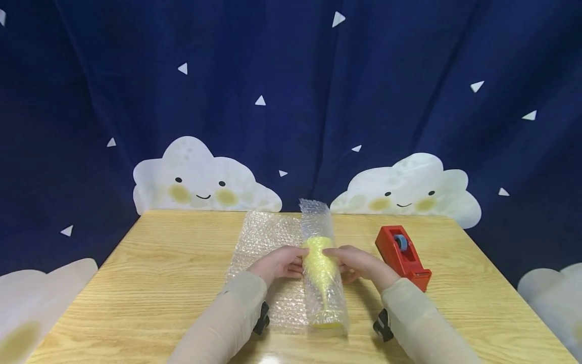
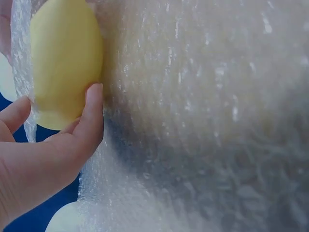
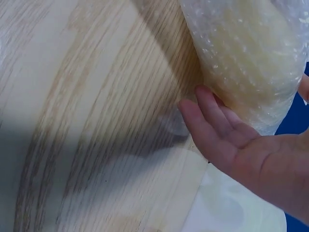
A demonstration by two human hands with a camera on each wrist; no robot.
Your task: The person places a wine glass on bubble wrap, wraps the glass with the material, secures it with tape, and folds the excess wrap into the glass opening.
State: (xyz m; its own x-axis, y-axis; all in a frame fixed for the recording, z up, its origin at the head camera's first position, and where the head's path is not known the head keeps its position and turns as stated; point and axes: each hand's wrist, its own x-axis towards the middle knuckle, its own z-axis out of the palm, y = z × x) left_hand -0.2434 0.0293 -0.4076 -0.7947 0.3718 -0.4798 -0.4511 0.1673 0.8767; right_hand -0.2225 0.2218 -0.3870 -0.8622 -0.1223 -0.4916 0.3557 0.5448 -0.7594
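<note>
A yellow goblet-shaped piece lies lengthwise on the table, its wide bowl away from me and its round foot near me. Clear bubble wrap covers it from above and spreads flat to its left. From the left side my left hand holds the bowl, thumb on top. In the left wrist view its fingers touch the smooth yellow bowl where the wrap is open. My right hand holds the other side through the wrap, thumb on top and fingers low against the wrapped bowl.
A red tape dispenser with a blue roll stands on the wooden table, right of my right hand. Behind the table's far edge hangs a dark blue curtain with clouds and white triangles.
</note>
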